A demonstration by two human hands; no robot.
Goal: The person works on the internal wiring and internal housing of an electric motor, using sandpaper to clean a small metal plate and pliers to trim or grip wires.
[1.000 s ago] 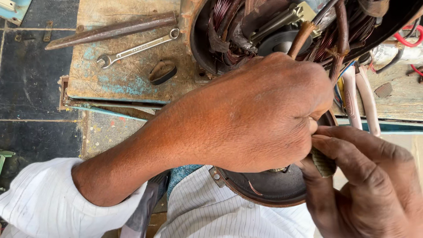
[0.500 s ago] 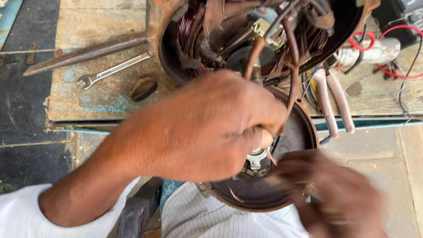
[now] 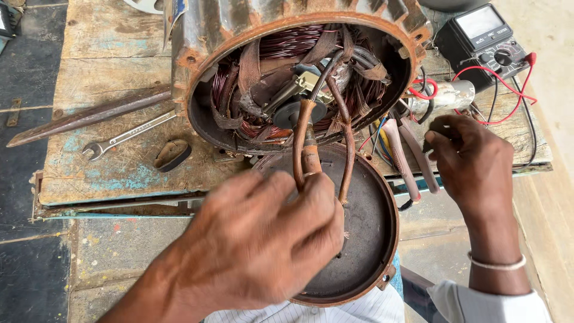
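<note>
- Left hand (image 3: pixel 263 239) pinches a brown sleeved lead (image 3: pixel 310 158) from the motor housing (image 3: pixel 239 36).
- Right hand (image 3: pixel 469 161), fingers curled, grips pliers (image 3: pixel 406 152) on the tabletop (image 3: pixel 113 60).

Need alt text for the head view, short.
A left hand grips sleeved brown leads coming out of an opened electric motor, over its round end cover. The right hand reaches toward pliers on the wooden bench, near a multimeter.
</note>
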